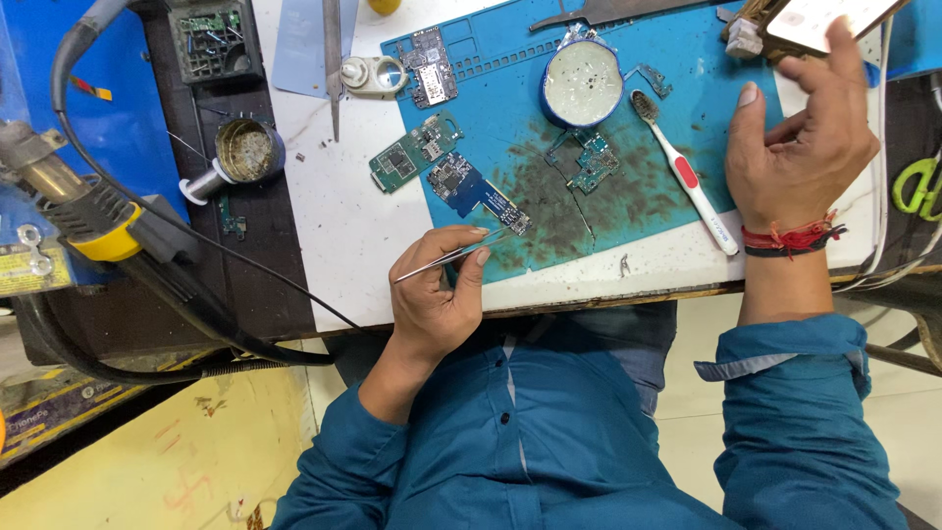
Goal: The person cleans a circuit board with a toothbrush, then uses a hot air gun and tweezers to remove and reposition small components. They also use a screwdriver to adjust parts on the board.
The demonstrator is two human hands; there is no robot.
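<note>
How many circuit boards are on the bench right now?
4 clearly: a grey board at the blue mat's top-left corner, a green board on its left edge, a blue board near the tweezers, a teal board below the round tin. Others may be hidden.

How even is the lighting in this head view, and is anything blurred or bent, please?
Head view: light is bright and even, shadows faint; the round tin looks washed out; the tweezers in the left hand are sharp; the right hand is slightly soft; the table edge bows from wide-angle distortion.
</note>
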